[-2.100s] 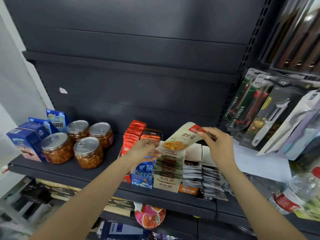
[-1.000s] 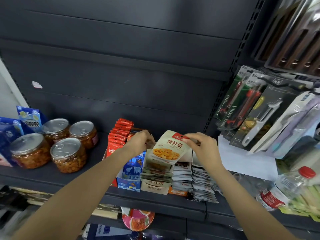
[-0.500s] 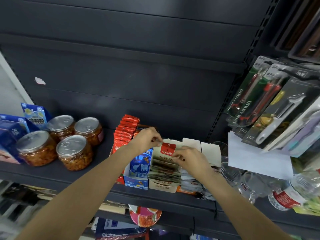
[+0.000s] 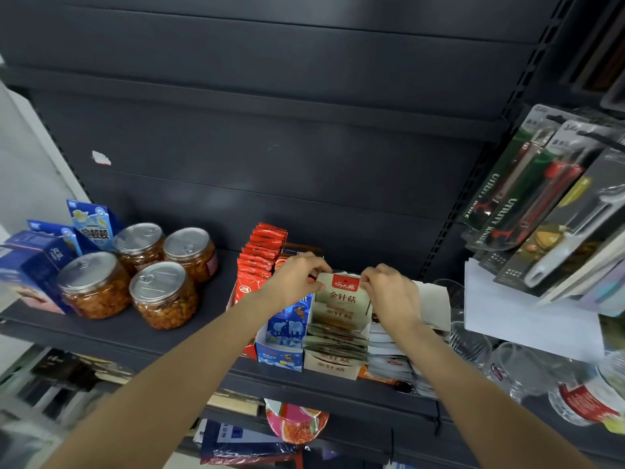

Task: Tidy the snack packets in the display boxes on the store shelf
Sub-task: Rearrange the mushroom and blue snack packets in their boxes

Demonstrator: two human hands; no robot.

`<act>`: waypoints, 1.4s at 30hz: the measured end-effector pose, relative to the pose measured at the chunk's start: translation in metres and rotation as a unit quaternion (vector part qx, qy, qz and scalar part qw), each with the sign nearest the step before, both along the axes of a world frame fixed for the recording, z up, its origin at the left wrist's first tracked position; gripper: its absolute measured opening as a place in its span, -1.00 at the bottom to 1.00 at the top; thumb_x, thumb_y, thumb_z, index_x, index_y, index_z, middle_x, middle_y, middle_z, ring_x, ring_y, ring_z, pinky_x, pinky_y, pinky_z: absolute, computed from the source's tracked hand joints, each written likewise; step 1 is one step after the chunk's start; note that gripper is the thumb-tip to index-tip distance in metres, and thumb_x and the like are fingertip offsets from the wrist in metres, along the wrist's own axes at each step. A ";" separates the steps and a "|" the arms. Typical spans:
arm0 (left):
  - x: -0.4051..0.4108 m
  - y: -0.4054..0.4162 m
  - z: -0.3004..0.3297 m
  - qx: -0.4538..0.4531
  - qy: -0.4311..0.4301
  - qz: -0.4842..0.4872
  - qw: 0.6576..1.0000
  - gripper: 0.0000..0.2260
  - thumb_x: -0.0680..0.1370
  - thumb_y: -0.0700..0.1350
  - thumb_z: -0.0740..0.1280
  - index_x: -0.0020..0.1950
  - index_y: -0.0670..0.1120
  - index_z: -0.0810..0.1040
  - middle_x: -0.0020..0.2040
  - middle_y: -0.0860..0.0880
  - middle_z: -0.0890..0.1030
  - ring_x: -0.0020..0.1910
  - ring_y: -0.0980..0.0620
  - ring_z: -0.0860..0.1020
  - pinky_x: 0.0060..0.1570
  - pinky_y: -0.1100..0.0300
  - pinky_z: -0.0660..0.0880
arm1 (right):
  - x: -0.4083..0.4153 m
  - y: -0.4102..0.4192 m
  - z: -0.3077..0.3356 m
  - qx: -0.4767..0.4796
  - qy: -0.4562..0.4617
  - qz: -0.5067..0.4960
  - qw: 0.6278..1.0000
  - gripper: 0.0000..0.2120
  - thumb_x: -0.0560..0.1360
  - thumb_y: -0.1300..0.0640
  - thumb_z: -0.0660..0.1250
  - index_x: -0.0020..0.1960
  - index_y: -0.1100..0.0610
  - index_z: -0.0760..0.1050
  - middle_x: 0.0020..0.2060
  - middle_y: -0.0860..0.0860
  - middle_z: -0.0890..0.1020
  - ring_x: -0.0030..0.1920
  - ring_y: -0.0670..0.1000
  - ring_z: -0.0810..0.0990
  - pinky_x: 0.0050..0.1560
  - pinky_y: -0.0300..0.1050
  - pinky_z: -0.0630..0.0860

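Observation:
A beige snack packet [image 4: 342,294] with a red label stands upright at the back of the beige display box [image 4: 329,364], behind several packets lying in a row. My left hand [image 4: 299,277] pinches its top left corner. My right hand [image 4: 389,289] holds its top right corner. Left of this box stand a blue display box [image 4: 280,357] and a row of red packets [image 4: 258,255]. On the right a white box [image 4: 433,299] holds black-and-white packets [image 4: 392,360].
Several jars with metal lids [image 4: 159,292] and blue cartons [image 4: 30,262] stand on the left of the dark shelf [image 4: 135,330]. Packaged utility knives [image 4: 527,194] hang on the right. Glasses [image 4: 473,343] and a plastic bottle [image 4: 581,404] lie at the right.
The beige packet came down from mid-air into the back of the beige box and now stands upright. My left hand moved onto its top corner beside my right hand.

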State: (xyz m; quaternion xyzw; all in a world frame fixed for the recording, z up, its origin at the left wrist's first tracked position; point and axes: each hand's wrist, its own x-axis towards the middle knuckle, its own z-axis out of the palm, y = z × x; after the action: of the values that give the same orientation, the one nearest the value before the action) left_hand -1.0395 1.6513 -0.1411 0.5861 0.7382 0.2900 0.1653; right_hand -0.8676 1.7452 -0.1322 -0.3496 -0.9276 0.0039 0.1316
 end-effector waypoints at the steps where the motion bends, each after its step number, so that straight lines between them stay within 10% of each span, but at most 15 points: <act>1: 0.000 -0.001 0.000 0.000 -0.017 0.002 1.000 -0.73 0.49 -0.25 0.40 0.17 -0.09 0.56 0.08 0.00 0.51 0.06 0.09 0.54 0.10 0.16 0.54 | -0.001 0.002 0.001 0.002 -0.006 -0.003 1.000 -0.83 0.60 0.07 0.19 0.05 0.08 0.53 -0.09 -0.01 0.57 -0.09 0.01 0.55 -0.20 -0.15 0.44; 16: 0.013 0.002 -0.001 0.031 -0.068 0.075 0.994 -0.74 0.45 -0.26 0.44 0.10 -0.10 0.51 0.05 -0.03 0.53 -0.01 0.07 0.55 0.02 0.21 0.55 | 0.008 -0.001 0.011 -0.037 0.015 0.009 0.999 -0.96 0.60 0.16 0.17 0.00 0.12 0.38 -0.14 -0.01 0.53 -0.20 0.01 0.52 -0.27 -0.09 0.50; 24: 0.015 -0.018 -0.002 -0.102 -0.047 0.001 0.994 -0.06 0.32 -0.07 0.56 0.53 0.01 0.05 0.48 0.01 0.22 0.43 0.03 0.24 0.39 0.05 0.29 | 0.007 0.000 0.008 -0.072 0.002 0.000 0.997 -0.91 0.60 0.15 0.14 0.00 0.13 0.40 -0.13 0.02 0.53 -0.20 0.05 0.55 -0.22 -0.05 0.54; 33: 0.019 -0.024 -0.006 -0.099 -0.063 -0.009 0.993 0.07 0.34 -0.10 0.55 0.53 0.17 -0.20 0.54 0.06 0.11 0.48 0.04 0.18 0.39 0.03 0.29 | 0.014 -0.005 0.016 -0.071 0.075 0.003 0.995 -0.94 0.61 0.13 0.15 -0.01 0.09 0.37 -0.09 -0.04 0.46 -0.20 0.01 0.51 -0.28 -0.08 0.48; 42: 0.021 -0.018 -0.005 -0.052 0.029 0.026 0.998 -0.47 0.48 -0.18 0.41 0.42 -0.08 0.34 0.37 -0.04 0.39 0.34 0.00 0.37 0.29 0.14 0.35 | 0.040 -0.002 0.032 -0.119 0.178 -0.047 0.976 -0.92 0.60 0.15 0.17 -0.07 0.06 0.32 -0.26 -0.03 0.57 -0.32 -0.02 0.51 -0.44 -0.09 0.41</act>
State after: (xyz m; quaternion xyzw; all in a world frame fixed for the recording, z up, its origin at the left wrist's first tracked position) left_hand -1.0180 1.6331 -0.1456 0.5654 0.7719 0.2383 0.1665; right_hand -0.8272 1.7435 -0.1005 -0.3994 -0.8648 0.1704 0.2522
